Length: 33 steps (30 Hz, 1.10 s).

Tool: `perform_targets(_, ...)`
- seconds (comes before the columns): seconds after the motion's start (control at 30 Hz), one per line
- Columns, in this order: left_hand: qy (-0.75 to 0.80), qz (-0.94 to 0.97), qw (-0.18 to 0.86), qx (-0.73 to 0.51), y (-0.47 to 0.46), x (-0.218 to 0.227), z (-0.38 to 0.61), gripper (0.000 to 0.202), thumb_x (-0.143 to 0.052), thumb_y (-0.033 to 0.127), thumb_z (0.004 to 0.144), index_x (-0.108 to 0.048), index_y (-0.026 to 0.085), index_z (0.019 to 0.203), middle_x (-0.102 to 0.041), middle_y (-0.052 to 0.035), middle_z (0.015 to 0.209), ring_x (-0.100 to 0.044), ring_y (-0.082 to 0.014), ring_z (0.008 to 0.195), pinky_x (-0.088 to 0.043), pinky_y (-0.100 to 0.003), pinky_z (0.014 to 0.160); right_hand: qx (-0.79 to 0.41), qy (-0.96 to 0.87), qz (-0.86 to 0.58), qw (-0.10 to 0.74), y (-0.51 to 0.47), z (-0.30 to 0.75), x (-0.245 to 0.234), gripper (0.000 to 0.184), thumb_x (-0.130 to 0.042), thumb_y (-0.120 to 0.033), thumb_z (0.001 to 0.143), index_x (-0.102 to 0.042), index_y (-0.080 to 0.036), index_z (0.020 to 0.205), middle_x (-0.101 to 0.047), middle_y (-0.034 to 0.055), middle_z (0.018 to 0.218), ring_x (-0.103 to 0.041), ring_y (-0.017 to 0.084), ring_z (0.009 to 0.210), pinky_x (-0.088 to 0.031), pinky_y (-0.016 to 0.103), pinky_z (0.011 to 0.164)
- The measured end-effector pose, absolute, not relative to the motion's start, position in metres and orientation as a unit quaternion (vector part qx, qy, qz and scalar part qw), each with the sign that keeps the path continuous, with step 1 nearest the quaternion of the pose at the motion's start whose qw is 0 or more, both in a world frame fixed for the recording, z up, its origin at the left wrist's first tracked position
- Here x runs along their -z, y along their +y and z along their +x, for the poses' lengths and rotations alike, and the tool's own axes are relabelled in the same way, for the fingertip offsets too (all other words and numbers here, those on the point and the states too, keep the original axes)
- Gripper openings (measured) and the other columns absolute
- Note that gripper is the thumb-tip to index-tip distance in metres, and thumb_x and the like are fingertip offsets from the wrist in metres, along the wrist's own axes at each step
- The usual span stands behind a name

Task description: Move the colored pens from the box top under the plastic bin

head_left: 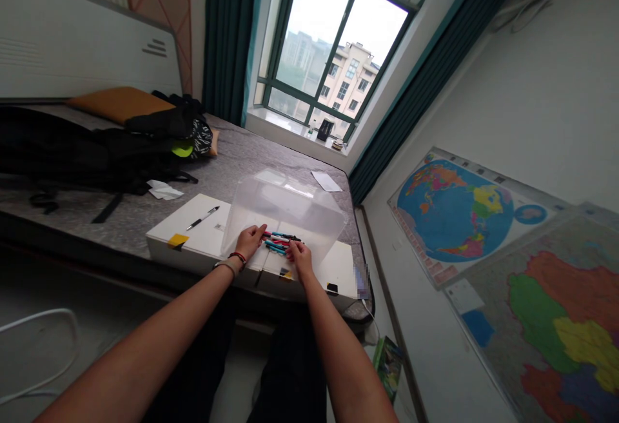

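Observation:
My left hand is closed at the left ends of several pens, red, blue and dark ones lying roughly side by side. At their right ends are the pinched fingers of my right hand. Behind and around the hands is a clear plastic box, its see-through wall raised at the back. It rests on white cardboard boxes. Apart from the bundle, a single black and silver pen lies on the left box. How firmly each finger grips single pens is too small to tell.
The boxes stand at the edge of a grey mattress. A white paper and a crumpled tissue lie on it. Black bags fill the left side. A white cable hangs at the right, near the wall with maps.

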<state>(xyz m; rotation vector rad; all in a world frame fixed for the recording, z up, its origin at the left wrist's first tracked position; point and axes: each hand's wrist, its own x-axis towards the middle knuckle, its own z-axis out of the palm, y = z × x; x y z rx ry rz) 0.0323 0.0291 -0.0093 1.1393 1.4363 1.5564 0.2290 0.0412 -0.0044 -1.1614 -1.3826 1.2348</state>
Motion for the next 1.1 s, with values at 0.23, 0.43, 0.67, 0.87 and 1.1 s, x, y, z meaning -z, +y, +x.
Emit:
perform_targets(0.23, 0.527, 0.500, 0.376, -0.575, 0.031, 0.010, 0.032, 0.047, -0.057, 0.065, 0.076, -0.059, 0.019, 0.066, -0.051, 0.0048, 0.049, -0.047, -0.0113, 0.049, -0.037, -0.024, 0.053, -0.514, -0.541, -0.468, 0.473, 0.045, 0.229, 0.009, 0.033, -0.058, -0.052, 0.078, -0.060, -0.019, 0.077, -0.061, -0.0012, 0.061, -0.050, 0.012, 0.049, -0.040, 0.023, 0.048)
perform_targets(0.43, 0.491, 0.433, 0.460, -0.599, 0.031, 0.009, 0.029, 0.045, -0.071, 0.059, 0.067, -0.064, 0.016, 0.079, -0.062, 0.0015, 0.060, -0.056, -0.0113, 0.054, -0.044, -0.024, 0.056, -0.514, -0.554, -0.455, 0.471, 0.043, 0.229, 0.007, 0.031, -0.067, -0.045, 0.072, -0.062, -0.017, 0.086, -0.061, -0.0017, 0.062, -0.051, 0.012, 0.050, -0.040, 0.023, 0.049)
perform_targets(0.67, 0.427, 0.412, 0.553, -0.585, 0.026, 0.005, 0.025, 0.057, -0.078, 0.048, 0.065, -0.066, 0.014, 0.110, -0.072, -0.0105, 0.103, -0.067, -0.0176, 0.081, -0.055, -0.032, 0.078, -0.521, -0.566, -0.446, 0.458, 0.042, 0.229, 0.007, 0.032, -0.075, -0.041, 0.065, -0.062, -0.018, 0.084, -0.064, -0.0011, 0.065, -0.055, 0.013, 0.054, -0.042, 0.023, 0.051)
perform_targets(0.87, 0.429, 0.428, 0.547, -0.577, 0.027, 0.004, 0.025, 0.056, -0.072, 0.054, 0.069, -0.065, 0.015, 0.109, -0.070, -0.0118, 0.108, -0.067, -0.0185, 0.085, -0.055, -0.032, 0.077, -0.500, -0.610, -0.442, 0.427, 0.038, 0.229, 0.001, 0.033, -0.073, -0.046, 0.068, -0.071, -0.017, 0.083, -0.066, 0.0010, 0.068, -0.054, 0.013, 0.057, -0.041, 0.024, 0.053)
perform_targets(1.1, 0.448, 0.360, 0.511, -0.639, 0.025, 0.003, 0.024, 0.049, -0.064, 0.059, 0.074, -0.066, 0.015, 0.096, -0.070, -0.0053, 0.086, -0.063, -0.0135, 0.075, -0.051, -0.024, 0.069, -0.493, -0.583, -0.474, 0.439, 0.040, 0.229, 0.000, 0.042, -0.061, -0.057, 0.077, -0.067, -0.016, 0.070, -0.065, 0.0030, 0.066, -0.050, 0.012, 0.052, -0.038, 0.023, 0.048)
